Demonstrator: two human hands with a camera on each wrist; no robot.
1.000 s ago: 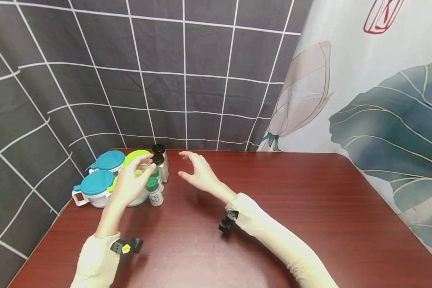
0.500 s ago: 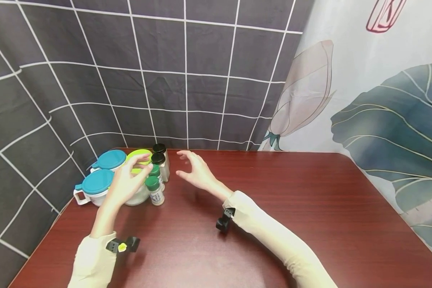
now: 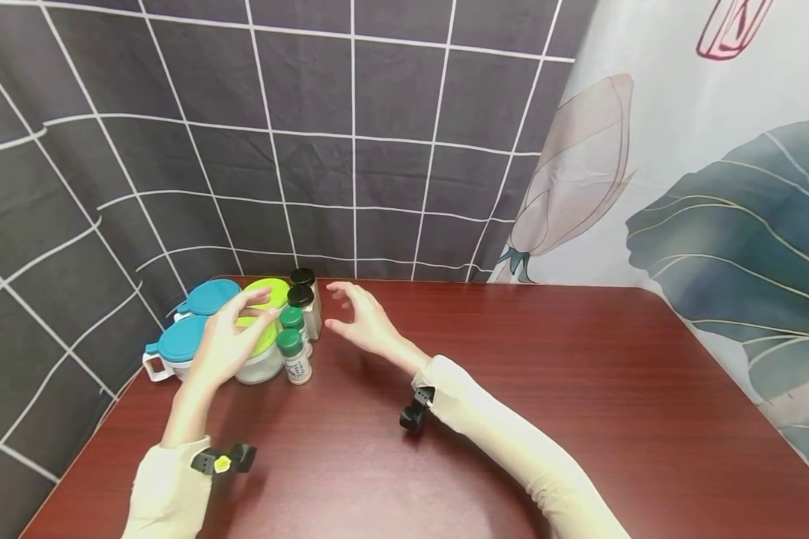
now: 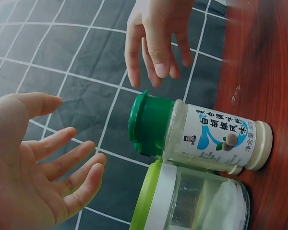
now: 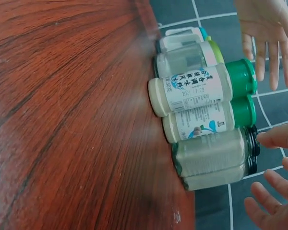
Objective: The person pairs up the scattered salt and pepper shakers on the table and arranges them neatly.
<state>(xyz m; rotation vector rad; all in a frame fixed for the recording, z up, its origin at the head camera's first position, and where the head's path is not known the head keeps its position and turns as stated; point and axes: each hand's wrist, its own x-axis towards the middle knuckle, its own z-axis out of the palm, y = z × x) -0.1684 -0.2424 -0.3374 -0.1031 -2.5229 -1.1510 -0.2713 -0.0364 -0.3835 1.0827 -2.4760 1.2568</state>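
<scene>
My left hand [image 3: 225, 348] hovers over the left jar group, fingers loosely curved and apart, with nothing in it. Below it are lime-lidded jars [image 3: 261, 368] and blue-lidded white containers [image 3: 183, 338], one with a visible handle. Two green-capped seasoning shakers [image 3: 297, 367] stand to its right; the label shows clearly in the left wrist view on one shaker [image 4: 218, 134]. Behind them are two black-capped jars [image 3: 312, 314]. My right hand [image 3: 367, 322] is held just right of these, relaxed and holding nothing; in the right wrist view its fingers are near the black caps [image 5: 252, 148].
The containers stand packed together at the back left of the reddish-brown table [image 3: 512, 389]. A dark grid-patterned cloth [image 3: 391, 172] hangs behind and to the left. A white floral curtain [image 3: 688, 172] is at the right.
Both hands have drifted slightly left, the right one nearer the black-capped jars. More of the lime lids shows beside the left hand. The containers keep their places, while the head view has shifted a little.
</scene>
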